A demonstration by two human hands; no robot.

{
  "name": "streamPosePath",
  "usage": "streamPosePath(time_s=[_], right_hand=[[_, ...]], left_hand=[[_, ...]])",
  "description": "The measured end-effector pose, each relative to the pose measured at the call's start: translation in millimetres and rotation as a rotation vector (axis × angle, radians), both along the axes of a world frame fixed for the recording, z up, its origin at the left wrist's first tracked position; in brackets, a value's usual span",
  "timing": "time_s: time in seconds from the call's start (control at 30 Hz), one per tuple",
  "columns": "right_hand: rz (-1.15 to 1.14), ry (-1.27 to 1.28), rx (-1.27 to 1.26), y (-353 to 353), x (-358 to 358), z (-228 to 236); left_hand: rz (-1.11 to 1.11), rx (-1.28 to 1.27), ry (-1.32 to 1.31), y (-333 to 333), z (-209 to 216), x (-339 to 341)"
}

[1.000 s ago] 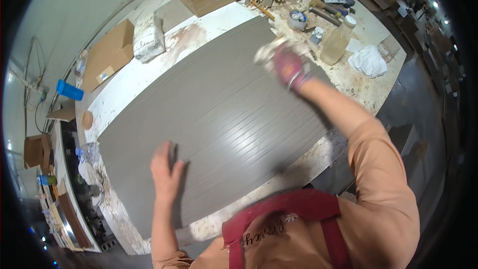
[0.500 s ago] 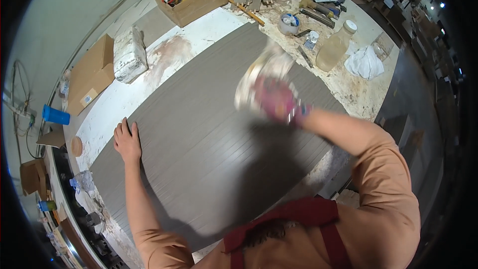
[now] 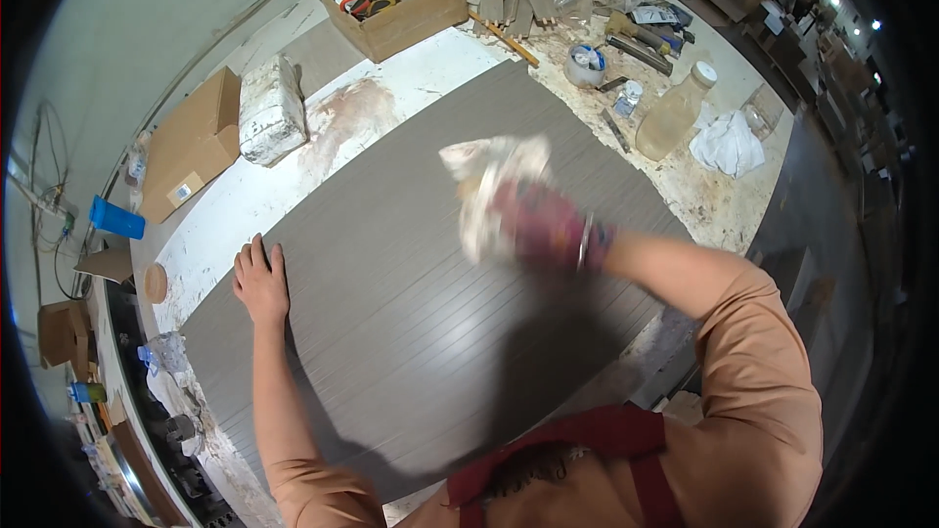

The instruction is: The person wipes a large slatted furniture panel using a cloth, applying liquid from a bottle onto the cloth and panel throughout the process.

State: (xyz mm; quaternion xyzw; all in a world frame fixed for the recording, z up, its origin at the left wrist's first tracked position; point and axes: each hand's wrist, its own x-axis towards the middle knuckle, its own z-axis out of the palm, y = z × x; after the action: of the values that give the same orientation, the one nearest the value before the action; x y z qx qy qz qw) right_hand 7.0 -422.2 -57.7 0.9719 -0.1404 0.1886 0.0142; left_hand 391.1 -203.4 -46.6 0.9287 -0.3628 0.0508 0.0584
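A large grey-brown panel [image 3: 391,352] with fine parallel lines lies on the workbench in front of me. My left hand [image 3: 262,284] is bare and rests on the panel's left edge, fingers stretched out and a little apart. A dark red glove covers my right hand [image 3: 541,225], which is blurred by motion. It grips a crumpled whitish rag [image 3: 489,186] against the panel's upper middle. The glove hides part of the rag. Shadows of my arms fall across the panel.
Behind the panel stands a cardboard box [image 3: 416,22] with scissors and a glove inside. Far right are a bottle of cloudy liquid [image 3: 675,115], a white cloth [image 3: 727,144] and a tape roll [image 3: 585,66]. A wrapped white block [image 3: 272,112], flattened carton [image 3: 191,152] and blue cup [image 3: 116,219] are at left.
My right hand has swept the rag nearer to me across the panel. My left hand keeps its place on the panel's edge. The whole view has shifted slightly.
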Motion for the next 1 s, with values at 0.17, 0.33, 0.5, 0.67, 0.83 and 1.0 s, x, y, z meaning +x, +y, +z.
streamPosePath(time_s=[0.17,0.33,0.5,0.67,0.83,1.0], right_hand=[[-0.783,0.057,0.21,-127,7,23],[-0.204,-0.044,-0.072,-50,49,5],[-0.638,0.08,0.249,-148,48,21],[-0.449,0.067,0.041,-101,94,11],[-0.669,-0.033,0.169,-203,63,12],[-0.617,0.046,-0.085,-177,72,-13]], left_hand=[[-0.038,-0.014,0.002,-11,0,-4],[-0.004,-0.015,-0.001,1,1,0],[-0.049,-0.031,-0.004,-20,-1,8],[-0.003,0.02,0.011,-33,-6,15],[-0.037,0.025,-0.017,-38,-4,15],[-0.038,0.018,-0.012,-47,-6,10]])
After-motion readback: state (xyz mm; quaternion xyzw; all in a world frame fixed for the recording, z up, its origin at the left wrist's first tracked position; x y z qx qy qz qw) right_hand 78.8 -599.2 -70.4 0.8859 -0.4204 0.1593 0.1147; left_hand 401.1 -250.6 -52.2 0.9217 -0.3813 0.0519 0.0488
